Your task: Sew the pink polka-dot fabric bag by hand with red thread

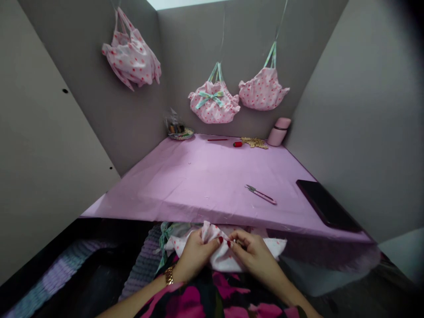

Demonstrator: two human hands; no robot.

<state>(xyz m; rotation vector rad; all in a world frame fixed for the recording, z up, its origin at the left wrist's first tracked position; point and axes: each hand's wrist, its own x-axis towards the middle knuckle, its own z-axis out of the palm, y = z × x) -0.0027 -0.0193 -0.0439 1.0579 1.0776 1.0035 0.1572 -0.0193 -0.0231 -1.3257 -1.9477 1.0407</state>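
Observation:
A white cloth with pink-red dots [225, 260] lies bunched over my lap, just below the table's front edge. My left hand [198, 252] pinches a raised fold of it between thumb and fingers. Close beside it, my right hand [249, 249] is closed, thumb and forefinger pressed together at the same cloth. Whether a needle or thread sits in the right fingertips is too small to make out. Green ribbon ties [164, 238] hang at the cloth's left side. On the table in front lies a pair of thread snips [261, 194] with pink handles.
The pink-covered table [198, 176] has grey walls on three sides. Toward its back are a small basket [182, 134], a red pencil-like stick [216, 140], a red thread spool [237, 144], beige pieces [254, 142] and a pink flask [279, 131]. A dark tablet-like slab [326, 205] lies right. Dotted garments [215, 104] hang above.

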